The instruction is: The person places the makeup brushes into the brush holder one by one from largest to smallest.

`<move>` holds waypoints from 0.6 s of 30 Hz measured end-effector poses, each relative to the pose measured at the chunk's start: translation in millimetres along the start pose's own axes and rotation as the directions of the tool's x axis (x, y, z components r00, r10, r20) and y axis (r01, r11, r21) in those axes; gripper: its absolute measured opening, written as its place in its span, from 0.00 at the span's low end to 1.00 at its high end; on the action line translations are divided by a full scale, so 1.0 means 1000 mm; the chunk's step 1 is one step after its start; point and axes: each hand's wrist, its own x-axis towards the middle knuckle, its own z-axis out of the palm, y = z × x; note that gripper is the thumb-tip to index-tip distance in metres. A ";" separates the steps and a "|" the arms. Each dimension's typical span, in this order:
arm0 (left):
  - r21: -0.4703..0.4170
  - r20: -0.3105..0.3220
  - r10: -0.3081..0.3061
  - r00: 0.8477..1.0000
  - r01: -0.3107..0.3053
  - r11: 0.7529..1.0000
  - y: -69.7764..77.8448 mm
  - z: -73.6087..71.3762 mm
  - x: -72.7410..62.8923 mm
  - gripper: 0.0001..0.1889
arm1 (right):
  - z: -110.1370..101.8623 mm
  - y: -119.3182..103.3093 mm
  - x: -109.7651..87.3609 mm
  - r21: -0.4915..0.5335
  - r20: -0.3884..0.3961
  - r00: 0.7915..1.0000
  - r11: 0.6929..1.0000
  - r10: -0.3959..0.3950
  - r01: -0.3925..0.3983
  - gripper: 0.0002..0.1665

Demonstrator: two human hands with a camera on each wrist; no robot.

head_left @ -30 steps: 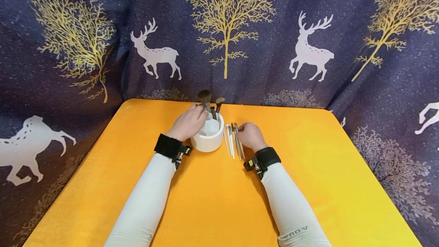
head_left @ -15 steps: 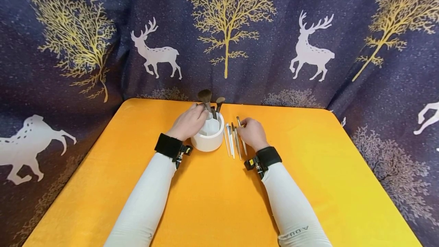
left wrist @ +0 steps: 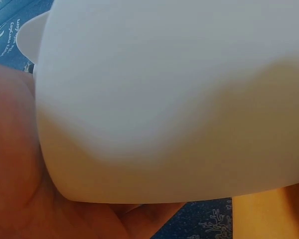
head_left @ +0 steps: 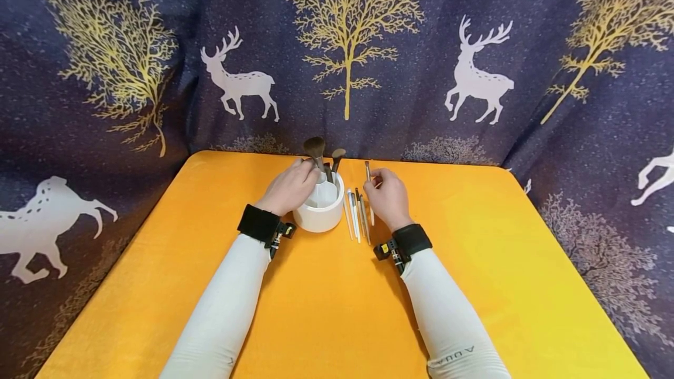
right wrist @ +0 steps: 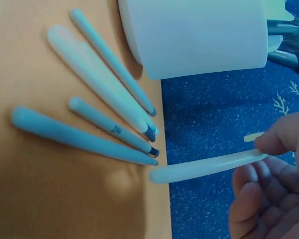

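A round white brush holder (head_left: 319, 219) with inner compartments stands toward the back of the table. My left hand (head_left: 291, 185) grips its left side; in the left wrist view the holder's white wall (left wrist: 154, 99) fills most of the picture. A large fluffy makeup brush (head_left: 314, 147) and a smaller dark-tipped one (head_left: 339, 154) stand in it, bristles up. Between thumb and fingers, my right hand (head_left: 389, 196) pinches a slim makeup brush (right wrist: 204, 167), bristle end pointing away and pale handle sloping down. Several more slim brushes (right wrist: 84, 134) lie side by side, between the holder and this hand.
The table (head_left: 326, 309) has an orange cover. Behind it hangs a dark blue curtain (head_left: 368, 139) with trees and deer. Each wrist wears a black strap with a small camera, such as the right wrist camera (head_left: 387, 249).
My right hand has drawn one slim brush away from the row and raised it, moving slightly toward the back. The left hand and the holder stay in place.
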 end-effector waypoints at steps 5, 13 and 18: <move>-0.001 0.000 0.001 1.000 -0.001 1.000 0.000 0.000 0.000 0.26 | 0.000 -0.004 0.000 0.030 -0.052 0.996 0.997 -0.068 0.069 0.17; 0.008 -0.002 0.000 1.000 0.000 1.000 0.000 0.000 0.000 0.27 | -0.002 -0.012 -0.001 0.077 -0.144 0.973 0.978 -0.180 0.193 0.16; 0.000 0.000 0.000 1.000 0.000 1.000 0.000 0.000 -0.001 0.27 | -0.005 -0.018 -0.002 0.091 -0.173 0.952 0.958 -0.252 0.270 0.15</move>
